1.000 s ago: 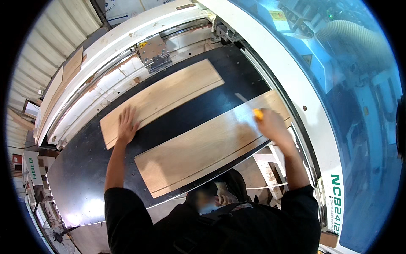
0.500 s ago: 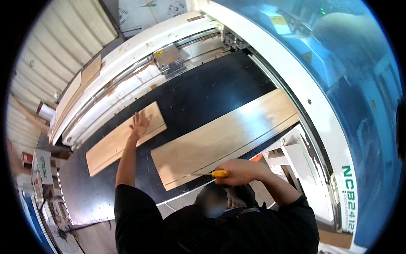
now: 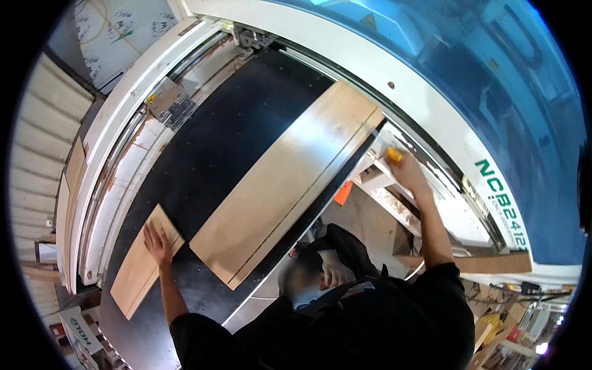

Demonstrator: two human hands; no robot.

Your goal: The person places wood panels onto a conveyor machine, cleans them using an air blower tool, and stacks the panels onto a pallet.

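My left hand [image 3: 158,245] lies flat, fingers spread, on a short light wooden board [image 3: 137,282] at the left of the black machine bed [image 3: 206,157]. A longer wooden board [image 3: 290,179] lies to its right, with a dark groove along its near edge. My right hand [image 3: 408,172] is closed round a hand tool with a yellow handle [image 3: 394,155]. The tool's thin, pale tip is blurred and points at the groove's far right end; whether it touches the wood I cannot tell. The tool's exact kind does not show.
A white machine beam with a blue cover [image 3: 431,68] spans the far and right side. A white rail [image 3: 114,148] with a metal clamp block [image 3: 171,103] runs along the left. An orange piece [image 3: 343,193] shows below the bed's near edge.
My right hand has carried the yellow-handled tool along the long board from its near left end to its far right end. My left hand stays on the short board. The view has turned.
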